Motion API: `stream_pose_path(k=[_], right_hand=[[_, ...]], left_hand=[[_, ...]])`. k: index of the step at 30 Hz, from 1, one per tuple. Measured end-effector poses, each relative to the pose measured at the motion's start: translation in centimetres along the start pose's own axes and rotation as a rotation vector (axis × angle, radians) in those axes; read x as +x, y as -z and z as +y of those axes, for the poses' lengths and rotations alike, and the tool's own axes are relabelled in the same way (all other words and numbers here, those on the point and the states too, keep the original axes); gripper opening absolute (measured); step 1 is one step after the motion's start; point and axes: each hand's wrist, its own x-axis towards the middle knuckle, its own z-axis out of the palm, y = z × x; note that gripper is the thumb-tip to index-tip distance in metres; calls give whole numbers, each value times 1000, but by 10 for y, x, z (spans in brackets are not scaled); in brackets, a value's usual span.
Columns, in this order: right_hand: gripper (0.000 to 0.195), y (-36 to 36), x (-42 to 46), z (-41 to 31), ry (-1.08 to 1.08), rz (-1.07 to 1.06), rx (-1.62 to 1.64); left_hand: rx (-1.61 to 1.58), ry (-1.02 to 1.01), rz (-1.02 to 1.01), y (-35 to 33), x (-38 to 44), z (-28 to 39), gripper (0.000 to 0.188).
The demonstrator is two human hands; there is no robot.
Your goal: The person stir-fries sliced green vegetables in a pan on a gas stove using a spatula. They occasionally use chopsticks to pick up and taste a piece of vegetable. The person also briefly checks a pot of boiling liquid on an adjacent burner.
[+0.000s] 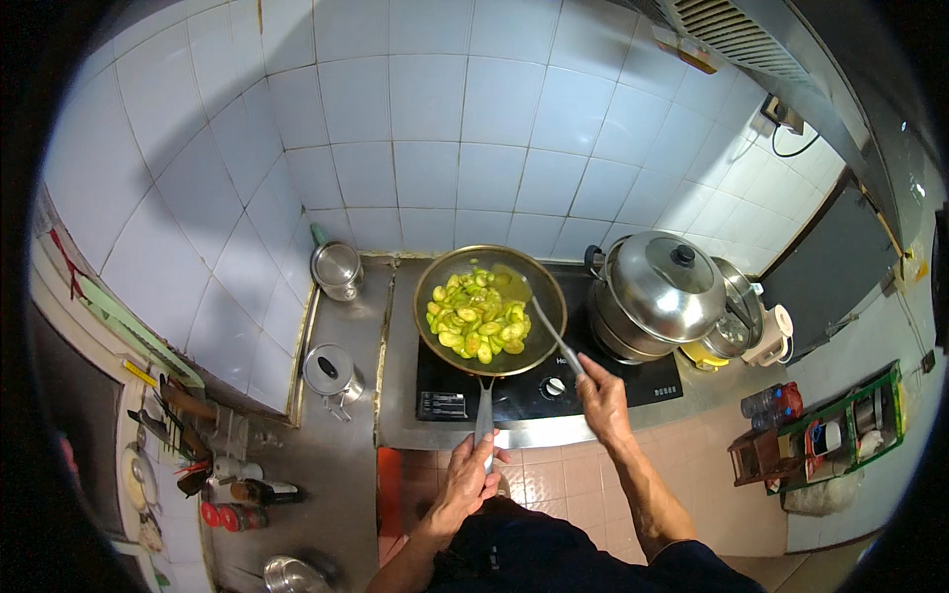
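My left hand (472,474) is wrapped around the long metal handle (484,419) of a wide frying pan (549,345), over the left side of the black gas cooktop (519,396). Sliced green vegetable pieces (474,315), some browned, lie heaped in the pan's left and middle. In my right hand (604,400) is the handle of a metal cooking spatula (552,322). It slants across the pan's right rim, and its head sits at the upper right of the heap, partly hard to make out.
A lidded steel steamer pot (663,289) stands on the cooktop's right side. Beyond it are a steel bowl (734,333) and a cream appliance (771,337). Two small steel pots (337,268) stand on the left counter. Red-capped jars (230,517) sit lower left.
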Motion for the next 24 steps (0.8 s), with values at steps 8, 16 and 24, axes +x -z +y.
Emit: stream_pose_path(k=[8,16,24], right_hand=[[44,-8,62,6,0,-52,-60],[39,29,35,-50,62,-393,-234],[40,50,-23,-67,66,-417,-123]], left_hand=[[-10,-22,-27,0,1,-1,41],[-32,-32,-35,3,1,-4,40],[-8,-13,-27,2,4,-4,41]])
